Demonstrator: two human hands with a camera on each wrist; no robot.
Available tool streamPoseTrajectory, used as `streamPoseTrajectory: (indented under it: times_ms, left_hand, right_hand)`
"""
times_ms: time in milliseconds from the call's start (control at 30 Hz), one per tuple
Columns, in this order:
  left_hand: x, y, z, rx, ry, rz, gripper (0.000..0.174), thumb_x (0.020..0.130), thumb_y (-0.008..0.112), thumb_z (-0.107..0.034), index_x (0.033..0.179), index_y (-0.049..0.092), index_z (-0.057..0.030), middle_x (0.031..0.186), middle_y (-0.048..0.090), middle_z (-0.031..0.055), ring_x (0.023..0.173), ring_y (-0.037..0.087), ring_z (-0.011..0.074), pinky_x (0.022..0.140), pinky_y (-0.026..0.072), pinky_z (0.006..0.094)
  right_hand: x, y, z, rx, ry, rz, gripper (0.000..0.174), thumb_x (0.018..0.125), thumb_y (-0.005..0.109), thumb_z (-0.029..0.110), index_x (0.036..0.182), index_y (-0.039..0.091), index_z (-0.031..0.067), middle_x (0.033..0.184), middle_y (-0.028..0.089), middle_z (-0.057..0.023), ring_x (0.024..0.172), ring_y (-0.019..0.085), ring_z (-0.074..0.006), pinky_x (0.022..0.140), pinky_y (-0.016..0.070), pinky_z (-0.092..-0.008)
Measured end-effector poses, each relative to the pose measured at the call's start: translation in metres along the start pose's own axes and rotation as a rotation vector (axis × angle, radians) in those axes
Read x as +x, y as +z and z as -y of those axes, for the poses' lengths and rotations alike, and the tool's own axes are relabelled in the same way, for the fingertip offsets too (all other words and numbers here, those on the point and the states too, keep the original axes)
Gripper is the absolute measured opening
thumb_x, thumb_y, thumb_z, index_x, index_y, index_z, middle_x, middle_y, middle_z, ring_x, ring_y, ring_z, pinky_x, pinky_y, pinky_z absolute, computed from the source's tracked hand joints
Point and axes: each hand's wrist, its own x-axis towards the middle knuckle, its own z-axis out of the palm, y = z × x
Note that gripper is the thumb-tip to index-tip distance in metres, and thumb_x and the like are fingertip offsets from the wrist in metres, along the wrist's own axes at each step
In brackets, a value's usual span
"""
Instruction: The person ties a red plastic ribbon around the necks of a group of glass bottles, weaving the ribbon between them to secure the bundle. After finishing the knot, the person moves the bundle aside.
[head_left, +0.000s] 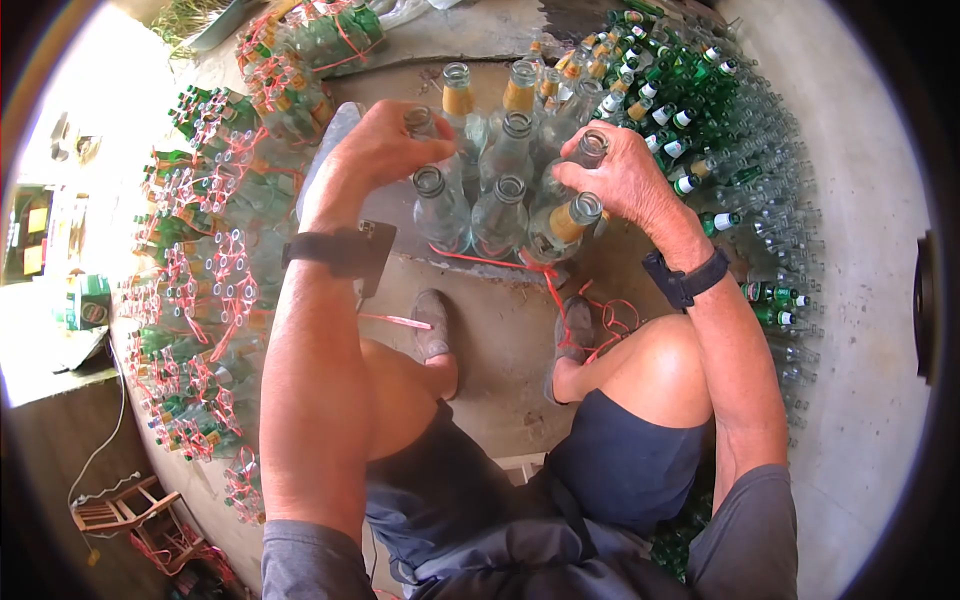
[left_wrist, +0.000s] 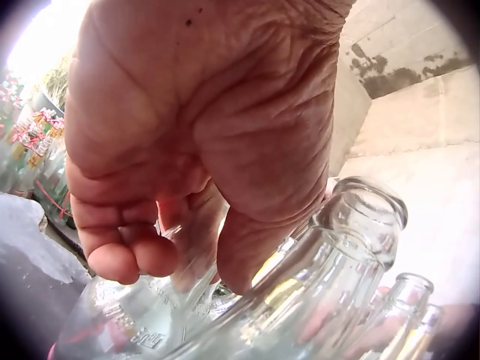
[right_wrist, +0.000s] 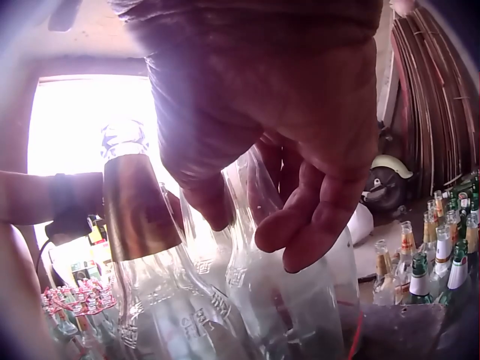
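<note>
A tight cluster of clear glass bottles (head_left: 497, 215) stands upright on a low grey slab (head_left: 405, 232), some with gold neck labels. Red string (head_left: 470, 260) runs along the near side of the cluster at its base. At the left, my left hand (head_left: 385, 145) grips a clear glass bottle (head_left: 420, 124) around its neck, thumb toward the cluster. My right hand (head_left: 628, 178) holds another clear glass bottle (head_left: 592, 150) at the right side, thumb and fingers around its upper part. A gold-labelled bottle (right_wrist: 142, 210) stands close beside that thumb in the right wrist view.
Bundles of bottles tied with red string (head_left: 215, 270) line the left side. Many loose green and clear bottles (head_left: 690, 85) fill the right side along the wall (head_left: 860, 200). Loose red string (head_left: 610, 310) trails by the right shoe (head_left: 570, 335). A small wooden stool (head_left: 125, 510) lies lower left.
</note>
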Motion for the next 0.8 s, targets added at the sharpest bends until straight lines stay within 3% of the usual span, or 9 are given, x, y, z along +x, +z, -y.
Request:
streamPoseTrajectory:
  times_ms: [267, 333, 367, 433, 733, 767, 800]
  left_hand:
    - [-0.001, -0.002, -0.004, 0.018, -0.026, 0.011, 0.027, 0.086, 0.083, -0.026, 0.108, 0.081, -0.0125, 0.083, 0.073, 0.0007, 0.073, 0.065, 0.0124, 0.067, 0.0536, 0.0319]
    - [-0.002, -0.002, -0.007, 0.004, -0.081, 0.022, 0.025, 0.086, 0.083, -0.021, 0.108, 0.081, -0.0079, 0.093, 0.075, -0.0008, 0.086, 0.064, 0.0105, 0.079, 0.0535, 0.0312]
    - [-0.002, -0.002, -0.006, 0.004, -0.080, 0.025, 0.025, 0.086, 0.083, -0.021, 0.108, 0.081, -0.0079, 0.093, 0.075, -0.0008, 0.086, 0.064, 0.0105, 0.079, 0.0535, 0.0312]
    - [-0.001, -0.001, -0.003, 0.031, 0.003, -0.010, 0.026, 0.085, 0.082, -0.024, 0.108, 0.080, -0.0121, 0.083, 0.073, 0.0009, 0.071, 0.064, 0.0120, 0.066, 0.0531, 0.0313]
    - [-0.007, -0.004, -0.011, 0.054, -0.022, -0.033, 0.032, 0.082, 0.082, -0.028, 0.108, 0.081, -0.0109, 0.081, 0.072, 0.0022, 0.071, 0.065, 0.0124, 0.066, 0.0540, 0.0332]
    - [-0.008, -0.005, -0.012, 0.053, -0.020, -0.028, 0.032, 0.082, 0.082, -0.028, 0.108, 0.081, -0.0109, 0.081, 0.072, 0.0022, 0.071, 0.065, 0.0124, 0.066, 0.0540, 0.0332]
    - [-0.008, -0.007, -0.015, 0.079, -0.061, -0.011, 0.030, 0.084, 0.082, -0.027, 0.110, 0.081, -0.0099, 0.089, 0.074, 0.0013, 0.079, 0.064, 0.0123, 0.074, 0.0535, 0.0326]
  right_hand:
    - [-0.001, -0.001, -0.003, 0.011, 0.029, -0.005, 0.032, 0.077, 0.082, 0.030, 0.093, 0.076, 0.0037, 0.086, 0.077, -0.0113, 0.081, 0.074, -0.0271, 0.079, 0.0589, -0.0389]
    - [-0.002, -0.001, -0.004, -0.001, 0.017, -0.018, 0.030, 0.081, 0.087, 0.026, 0.096, 0.076, 0.0036, 0.078, 0.074, -0.0043, 0.069, 0.068, -0.0118, 0.069, 0.0565, -0.0311]
    - [-0.002, -0.002, -0.005, -0.001, 0.019, -0.019, 0.030, 0.081, 0.087, 0.026, 0.096, 0.076, 0.0036, 0.078, 0.074, -0.0043, 0.069, 0.068, -0.0118, 0.069, 0.0565, -0.0311]
    - [-0.002, -0.002, -0.007, 0.010, -0.007, -0.024, 0.030, 0.081, 0.087, 0.027, 0.096, 0.076, 0.0034, 0.077, 0.073, -0.0044, 0.068, 0.067, -0.0117, 0.068, 0.0562, -0.0312]
    - [-0.001, 0.001, -0.010, 0.054, 0.020, -0.027, 0.030, 0.082, 0.086, 0.027, 0.095, 0.074, 0.0034, 0.073, 0.070, -0.0017, 0.054, 0.060, -0.0096, 0.053, 0.0507, -0.0302]
    - [-0.001, 0.000, -0.009, 0.054, 0.026, -0.030, 0.030, 0.082, 0.086, 0.027, 0.095, 0.074, 0.0034, 0.073, 0.070, -0.0017, 0.054, 0.060, -0.0096, 0.053, 0.0507, -0.0302]
    - [-0.001, -0.003, -0.005, 0.037, 0.068, -0.010, 0.030, 0.079, 0.084, 0.029, 0.093, 0.075, 0.0042, 0.078, 0.074, -0.0067, 0.066, 0.068, -0.0183, 0.066, 0.0550, -0.0341]
